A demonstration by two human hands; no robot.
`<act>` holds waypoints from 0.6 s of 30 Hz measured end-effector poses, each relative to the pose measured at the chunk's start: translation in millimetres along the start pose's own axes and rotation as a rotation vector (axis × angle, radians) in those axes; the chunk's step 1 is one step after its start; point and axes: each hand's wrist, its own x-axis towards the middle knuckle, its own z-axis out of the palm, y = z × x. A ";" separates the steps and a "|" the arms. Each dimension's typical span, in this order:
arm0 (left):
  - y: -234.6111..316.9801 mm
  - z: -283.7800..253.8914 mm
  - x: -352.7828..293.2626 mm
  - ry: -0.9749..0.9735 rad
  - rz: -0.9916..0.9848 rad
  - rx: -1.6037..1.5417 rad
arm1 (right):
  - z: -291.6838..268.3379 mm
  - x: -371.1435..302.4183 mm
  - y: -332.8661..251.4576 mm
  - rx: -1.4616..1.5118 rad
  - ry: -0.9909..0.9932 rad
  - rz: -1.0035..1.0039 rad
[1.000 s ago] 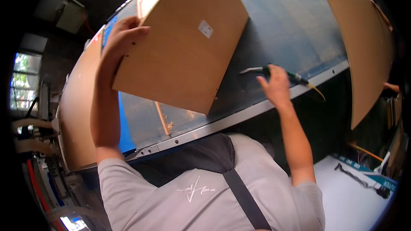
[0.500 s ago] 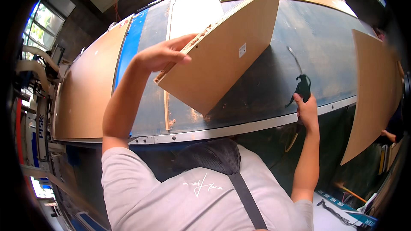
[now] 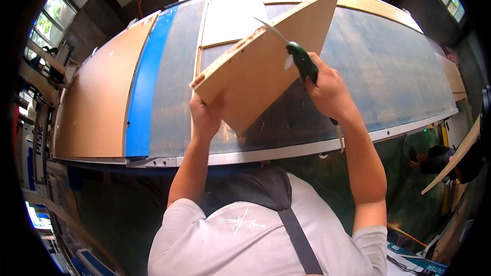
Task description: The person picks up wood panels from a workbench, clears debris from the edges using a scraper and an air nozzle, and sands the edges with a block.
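Observation:
A wooden panel [image 3: 255, 76] stands tilted on edge on the worktable, its long upper edge facing up. Wood chips and dust lie along that edge, thickest near its left end. My left hand [image 3: 205, 115] grips the panel at its lower left corner; some of the fingers are blurred or hidden. In my right hand [image 3: 327, 84] is a dark green air blow gun [image 3: 303, 61]. Its thin metal nozzle reaches across the front of the panel, the tip over the upper edge. A small white label on the panel is partly covered by the gun.
The dark worktable [image 3: 378, 71] has a metal front rail [image 3: 245, 156]. At left lie a large brown board [image 3: 102, 92] and a blue strip [image 3: 148, 87]. White panels [image 3: 232, 20] rest behind. At far right, a person [image 3: 442, 158] is beside a tilted board [image 3: 455, 161].
My right hand has raised the blow gun up and left to the panel's upper edge. The left hand has moved from that edge to the lower left corner. The board at right has shifted away.

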 end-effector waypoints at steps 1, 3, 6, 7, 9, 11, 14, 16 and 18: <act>-2.2 5.3 -0.3 0.090 -0.050 0.043 | 3.1 -2.9 -9.6 0.078 -0.021 0.016; -1.4 15.0 -3.4 0.159 0.034 0.040 | 18.0 -13.4 -24.5 0.118 -0.126 0.010; 4.9 29.7 3.8 0.243 -0.005 -0.125 | 67.0 -45.2 -49.1 -0.147 -0.217 -0.185; 7.7 25.6 1.7 0.274 -0.048 -0.195 | 65.3 -50.2 -76.2 -0.259 -0.339 -0.172; -0.6 13.4 1.6 0.235 0.095 0.088 | 64.0 -52.8 -85.5 -0.132 -0.236 -0.179; 3.5 22.0 3.6 0.160 0.333 0.344 | 40.7 -52.9 -85.5 -0.054 -0.172 -0.212; 5.2 26.5 -1.6 0.200 0.097 0.024 | 11.1 -50.8 -79.0 0.176 -0.448 -0.038; 4.9 32.0 1.2 0.212 0.128 -0.046 | 1.1 -52.3 -69.9 0.229 -0.442 0.010; -0.2 27.8 -0.9 0.206 0.101 -0.012 | -13.4 -48.0 -75.0 0.055 -0.267 0.092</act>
